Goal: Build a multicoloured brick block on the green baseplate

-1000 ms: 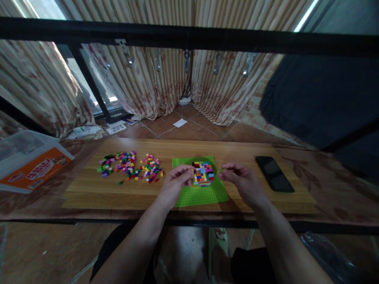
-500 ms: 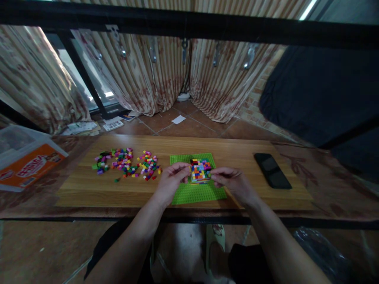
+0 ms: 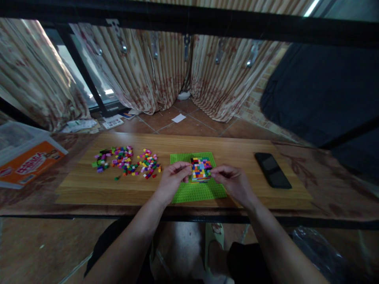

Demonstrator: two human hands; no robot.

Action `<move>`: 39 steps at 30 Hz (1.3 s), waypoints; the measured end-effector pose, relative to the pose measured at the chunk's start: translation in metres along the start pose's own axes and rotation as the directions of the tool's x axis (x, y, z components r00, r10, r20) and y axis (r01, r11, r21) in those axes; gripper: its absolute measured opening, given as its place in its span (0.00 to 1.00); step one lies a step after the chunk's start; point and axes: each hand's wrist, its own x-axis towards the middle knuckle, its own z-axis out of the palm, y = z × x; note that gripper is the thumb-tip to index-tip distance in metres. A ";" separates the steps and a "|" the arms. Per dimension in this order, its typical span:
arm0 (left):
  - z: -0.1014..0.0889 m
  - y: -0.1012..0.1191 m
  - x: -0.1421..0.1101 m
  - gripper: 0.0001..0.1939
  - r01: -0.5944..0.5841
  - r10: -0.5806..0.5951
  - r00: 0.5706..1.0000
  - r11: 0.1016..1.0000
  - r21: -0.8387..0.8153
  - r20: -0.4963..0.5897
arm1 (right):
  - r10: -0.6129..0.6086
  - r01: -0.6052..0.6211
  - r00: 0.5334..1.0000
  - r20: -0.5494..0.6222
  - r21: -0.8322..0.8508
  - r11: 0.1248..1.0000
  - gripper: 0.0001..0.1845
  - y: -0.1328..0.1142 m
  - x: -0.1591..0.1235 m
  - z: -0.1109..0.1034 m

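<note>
A block of many-coloured toy bricks (image 3: 201, 167), several layers high, stands on a green studded baseplate (image 3: 198, 193). My left hand (image 3: 175, 175) is at the block's left side, thumb and fingers pinched together at its edge. On the right side my right hand (image 3: 231, 177) also has its fingertips pinched against the block. A bit of green shows at the right fingertips; whether it is a loose brick or part of the block is unclear. What the left fingertips hold, if anything, is hidden.
Loose toy bricks (image 3: 122, 159) lie in heaps on the wooden board (image 3: 89, 193) to the left. A black phone (image 3: 272, 170) rests at the right. Beyond the left end stands a clear plastic box (image 3: 32, 157) with an orange label. A dark bar (image 3: 189, 17) crosses above.
The view has shifted slightly. Both hands stay pinched at the block's sides, with hardly any movement, and the block and baseplate look the same.
</note>
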 end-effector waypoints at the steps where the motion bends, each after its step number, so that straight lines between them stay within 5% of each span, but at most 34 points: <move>1: 0.000 0.000 0.000 0.11 0.001 -0.001 1.000 1.000 0.001 0.003 | 0.004 -0.004 1.000 0.008 -0.005 1.000 0.04 0.000 0.001 -0.001; 7: 0.000 -0.002 -0.001 0.10 -0.011 0.011 1.000 0.999 0.038 0.006 | 0.031 -0.031 0.999 -0.014 -0.037 0.999 0.06 0.004 0.003 -0.002; 16: 0.005 -0.005 -0.002 0.09 -0.068 0.067 0.998 0.990 0.123 0.013 | -0.085 0.099 0.995 0.060 -0.288 0.953 0.07 -0.001 0.003 -0.001; 23: 0.007 -0.006 -0.003 0.09 -0.153 0.146 0.988 0.960 0.234 0.050 | -0.099 0.111 0.993 0.065 -0.217 0.970 0.07 0.001 0.000 -0.001; 31: 0.009 -0.006 -0.003 0.09 -0.195 0.181 0.980 0.941 0.277 0.078 | -0.225 0.195 0.962 -0.152 -0.188 0.962 0.07 -0.004 0.000 0.000; 36: 0.005 -0.007 -0.004 0.05 -0.286 0.268 0.958 0.867 0.408 0.103 | -0.282 0.254 0.958 -0.046 -0.315 0.914 0.09 -0.012 -0.006 0.007; 39: 0.005 -0.007 -0.005 0.04 -0.365 0.343 0.928 0.749 0.553 0.147 | -0.288 0.263 0.957 -0.024 -0.340 0.903 0.09 -0.015 -0.006 0.010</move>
